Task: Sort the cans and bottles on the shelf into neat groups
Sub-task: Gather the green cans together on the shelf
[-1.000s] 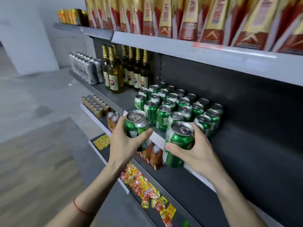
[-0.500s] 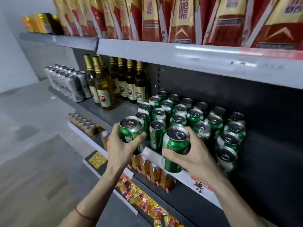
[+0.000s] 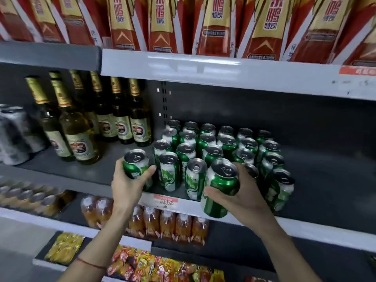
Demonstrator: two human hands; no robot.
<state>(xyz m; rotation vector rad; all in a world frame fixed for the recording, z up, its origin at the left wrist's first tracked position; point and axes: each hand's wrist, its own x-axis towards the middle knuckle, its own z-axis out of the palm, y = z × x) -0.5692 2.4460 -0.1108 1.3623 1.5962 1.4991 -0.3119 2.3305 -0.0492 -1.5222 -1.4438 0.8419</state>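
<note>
My left hand [image 3: 128,186] grips a green can [image 3: 136,166] just left of the block of green cans [image 3: 213,145] standing in rows on the middle shelf [image 3: 114,176]. A second green can [image 3: 221,186], tilted, is held by my right hand [image 3: 238,200] at the shelf's front edge, in front of the block's front row. Left of the cans stand several brown beer bottles [image 3: 79,131] with gold foil necks. Silver cans [image 3: 14,135] are blurred at the far left.
Red and gold cartons [image 3: 209,25] fill the top shelf. Below the middle shelf are small orange drink bottles [image 3: 162,222] and, lower, colourful snack packets [image 3: 154,265]. Bare shelf lies right of the green cans [image 3: 329,180].
The view has swung right and closer to the shelf. Both hands, each still holding its can, have come nearer the front row of green cans.
</note>
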